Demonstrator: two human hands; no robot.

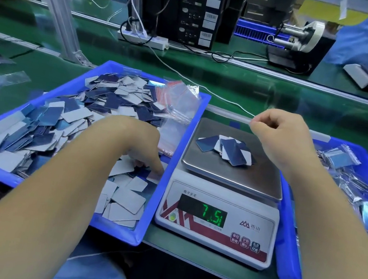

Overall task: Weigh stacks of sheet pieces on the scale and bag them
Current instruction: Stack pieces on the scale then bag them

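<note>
A loose stack of sheet pieces point(226, 149) lay on the pan of the scale point(223, 192), whose display read about 7.5. The weighing step looked half done. To the left of the scale, the left hand point(139, 147) reached into the blue tray point(175, 161) of loose pieces, fingertips curled down onto one; whether its grip had closed I could not tell. Above the scale's far edge, the right hand point(280, 138) hung curled, holding nothing visible. Next, likely add pieces until the weight suits, then take a bag point(178, 105).

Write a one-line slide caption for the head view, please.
Left hand picks sheet pieces while the scale weighs a small stack.
</note>
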